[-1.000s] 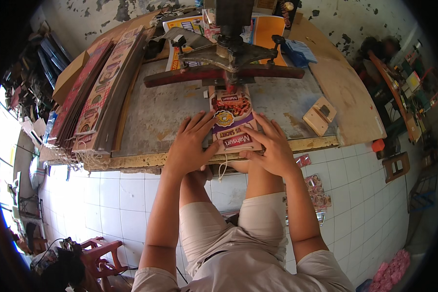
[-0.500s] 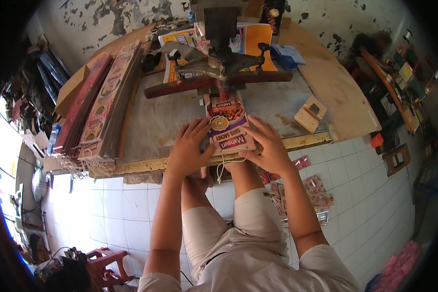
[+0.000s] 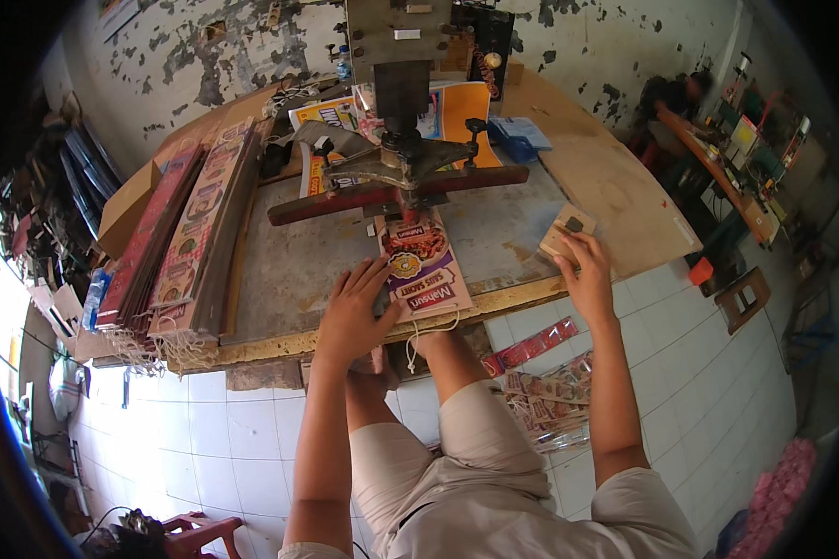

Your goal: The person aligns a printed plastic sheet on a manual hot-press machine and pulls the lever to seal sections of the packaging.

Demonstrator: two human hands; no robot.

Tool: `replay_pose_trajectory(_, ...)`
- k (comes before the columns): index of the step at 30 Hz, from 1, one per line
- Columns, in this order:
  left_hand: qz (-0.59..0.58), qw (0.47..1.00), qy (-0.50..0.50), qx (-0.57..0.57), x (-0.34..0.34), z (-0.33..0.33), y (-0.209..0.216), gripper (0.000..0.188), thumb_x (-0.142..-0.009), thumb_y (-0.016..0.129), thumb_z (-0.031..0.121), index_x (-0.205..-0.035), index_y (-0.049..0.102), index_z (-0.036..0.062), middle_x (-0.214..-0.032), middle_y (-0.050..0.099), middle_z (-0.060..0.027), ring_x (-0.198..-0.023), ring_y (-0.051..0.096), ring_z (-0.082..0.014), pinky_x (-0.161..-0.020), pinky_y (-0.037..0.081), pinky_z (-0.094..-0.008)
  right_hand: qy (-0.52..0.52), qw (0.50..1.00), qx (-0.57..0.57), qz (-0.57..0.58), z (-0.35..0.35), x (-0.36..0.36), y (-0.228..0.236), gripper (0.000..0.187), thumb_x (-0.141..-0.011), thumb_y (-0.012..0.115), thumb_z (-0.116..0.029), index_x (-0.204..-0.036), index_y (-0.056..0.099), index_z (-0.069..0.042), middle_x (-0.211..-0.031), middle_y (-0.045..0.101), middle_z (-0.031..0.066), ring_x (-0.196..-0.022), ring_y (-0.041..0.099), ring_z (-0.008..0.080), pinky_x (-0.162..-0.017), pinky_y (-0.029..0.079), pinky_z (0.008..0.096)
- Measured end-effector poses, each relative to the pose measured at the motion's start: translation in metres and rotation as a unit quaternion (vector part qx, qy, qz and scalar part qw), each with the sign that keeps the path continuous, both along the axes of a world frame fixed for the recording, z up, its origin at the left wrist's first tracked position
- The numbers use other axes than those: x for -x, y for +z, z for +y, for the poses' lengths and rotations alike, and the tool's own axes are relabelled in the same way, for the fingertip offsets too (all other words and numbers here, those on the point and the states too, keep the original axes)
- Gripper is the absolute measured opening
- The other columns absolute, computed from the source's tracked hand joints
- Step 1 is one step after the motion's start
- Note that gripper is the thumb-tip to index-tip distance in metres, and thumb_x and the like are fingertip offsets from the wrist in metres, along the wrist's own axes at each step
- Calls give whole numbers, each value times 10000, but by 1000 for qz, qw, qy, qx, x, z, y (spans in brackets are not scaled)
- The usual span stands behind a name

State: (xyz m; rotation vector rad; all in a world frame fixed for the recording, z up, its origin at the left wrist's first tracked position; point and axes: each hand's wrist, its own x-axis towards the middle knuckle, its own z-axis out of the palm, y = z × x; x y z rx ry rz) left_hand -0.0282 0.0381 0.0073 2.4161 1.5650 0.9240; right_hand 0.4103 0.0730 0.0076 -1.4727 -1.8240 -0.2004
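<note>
A printed cardboard strip (image 3: 426,265) with a white string loop (image 3: 433,333) at its near end lies on the grey table plate. Its far end is under the red-edged head of a metal press (image 3: 406,177). My left hand (image 3: 352,312) lies flat at the strip's left edge, fingers stretched and thumb on the near part. To the right, my right hand (image 3: 587,275) has its fingers closed at the near side of a small wooden box (image 3: 569,228) with a dark square on top. The box's near part is hidden behind the fingers.
Stacks of printed strips (image 3: 200,224) with strings lie on the table's left side beside a cardboard box (image 3: 129,210). Blue items (image 3: 522,135) stand behind the press. More printed strips (image 3: 550,391) lie on the tiled floor. A person (image 3: 671,102) sits at the far right.
My right hand has left the strip's right edge and moved right to the wooden box. My left hand stays on the strip. The whole view has shifted slightly.
</note>
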Motion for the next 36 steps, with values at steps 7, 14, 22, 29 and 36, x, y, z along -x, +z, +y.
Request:
replay_pose_trajectory(7,-1,1000,-2,8,-1,1,1,629,-1037,728,377,-1568,626,54,-1695,566,-126,-1613,461,-353,-1349,321,-555,105,991,-50,59,-24,56,11,371,-910,864,-30,-1262,780,-110,-1361,682,92,-1277,614,350,-1067,524,497)
replay_pose_trajectory(14,-3,1000,7,12,1,-1,3,679,-1028,746,380,-1607,589,62,-1680,579,-135,-1615,461,-343,-1352,320,-545,296,954,-4,36,-49,144,18,397,-886,848,-12,-1263,797,-126,-1407,667,76,-1325,609,351,-1110,527,489)
replay_pose_trajectory(22,-12,1000,10,18,1,-1,3,705,-1009,774,360,-1615,578,60,-1669,589,-147,-1609,472,-339,-1352,316,-540,276,960,-29,32,-43,130,26,361,-987,830,-212,-1323,763,-96,-1423,690,117,-1335,620,371,-1130,498,519)
replay_pose_trajectory(29,-21,1000,-1,9,-4,2,2,701,-997,787,332,-1613,583,67,-1675,588,-127,-1607,475,-340,-1347,322,-545,-46,998,-41,0,25,10,-22,417,-996,821,-273,-1345,737,-62,-1420,697,166,-1330,627,406,-1150,468,543)
replay_pose_trajectory(36,-18,1000,10,10,0,0,1,693,-1010,768,400,-1592,603,62,-1678,586,-125,-1594,491,-334,-1345,330,-545,-42,998,39,-4,24,-5,-20,418,-983,843,-320,-1318,761,-83,-1327,723,112,-1280,643,355,-1132,460,522)
